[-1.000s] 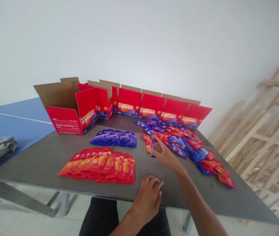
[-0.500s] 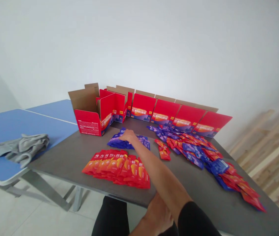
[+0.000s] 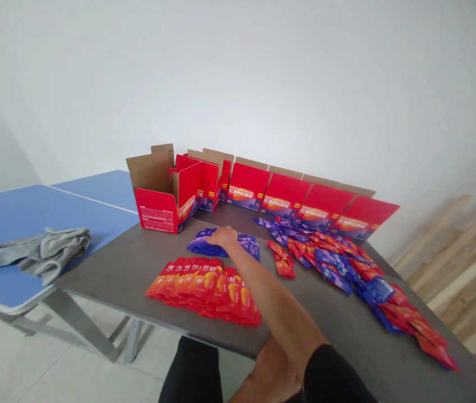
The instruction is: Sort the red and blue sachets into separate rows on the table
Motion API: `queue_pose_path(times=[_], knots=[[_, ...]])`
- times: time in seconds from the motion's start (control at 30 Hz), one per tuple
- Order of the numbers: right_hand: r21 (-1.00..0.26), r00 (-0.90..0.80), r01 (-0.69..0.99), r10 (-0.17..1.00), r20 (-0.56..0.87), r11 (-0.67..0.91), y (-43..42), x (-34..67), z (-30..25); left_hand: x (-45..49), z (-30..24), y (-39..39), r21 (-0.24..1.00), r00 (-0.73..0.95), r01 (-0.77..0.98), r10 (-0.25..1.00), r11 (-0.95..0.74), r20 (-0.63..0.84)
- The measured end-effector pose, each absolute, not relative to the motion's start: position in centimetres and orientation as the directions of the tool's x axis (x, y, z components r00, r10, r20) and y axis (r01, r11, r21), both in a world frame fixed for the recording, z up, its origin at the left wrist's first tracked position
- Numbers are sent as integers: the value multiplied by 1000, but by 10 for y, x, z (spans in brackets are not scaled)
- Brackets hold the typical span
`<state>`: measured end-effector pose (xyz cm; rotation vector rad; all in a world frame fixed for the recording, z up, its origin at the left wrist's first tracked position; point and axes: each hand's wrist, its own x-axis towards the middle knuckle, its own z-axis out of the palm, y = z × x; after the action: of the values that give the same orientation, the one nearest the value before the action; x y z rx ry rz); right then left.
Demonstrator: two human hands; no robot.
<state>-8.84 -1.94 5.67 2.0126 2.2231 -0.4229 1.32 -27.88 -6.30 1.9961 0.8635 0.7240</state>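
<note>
My right hand (image 3: 223, 237) reaches across the grey table onto a fanned row of purple sachets (image 3: 248, 244). Its fingers are bent together over the sachets, and they cover part of the row. In front of that row, nearer to me, lies an overlapping spread of red-orange sachets (image 3: 194, 282). My left hand (image 3: 269, 372) is low at the table's front edge, partly behind my right forearm; its fingers are hidden. A small group of red sachets (image 3: 282, 260) lies to the right of the purple row.
A long loose heap of mixed red and purple sachets (image 3: 339, 263) runs along the table's right side. Several open red cartons (image 3: 288, 193) line the back, with another open carton (image 3: 157, 210) at the left. Grey cloth (image 3: 59, 249) lies on the blue table (image 3: 7, 215).
My right hand has settled slightly lower onto the purple row; a sachet that stood out beside its fingers now looks flush with the others. The view has shifted a little.
</note>
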Motion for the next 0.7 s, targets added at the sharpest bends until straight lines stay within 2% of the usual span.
queue_pose_path(times=[0.17, 0.5, 0.7], knots=[[-182, -83, 983, 966, -245, 38, -21, -85, 61, 14, -56, -281, 803, 614, 406, 781, -435, 113], [-165, -73, 986, 972, -221, 37, -18, -82, 56, 23, -84, -281, 702, 588, 449, 774, -553, 233], [-193, -88, 980, 978, -189, 51, -15, -77, 52, 27, -102, -277, 572, 592, 504, 741, -647, 317]])
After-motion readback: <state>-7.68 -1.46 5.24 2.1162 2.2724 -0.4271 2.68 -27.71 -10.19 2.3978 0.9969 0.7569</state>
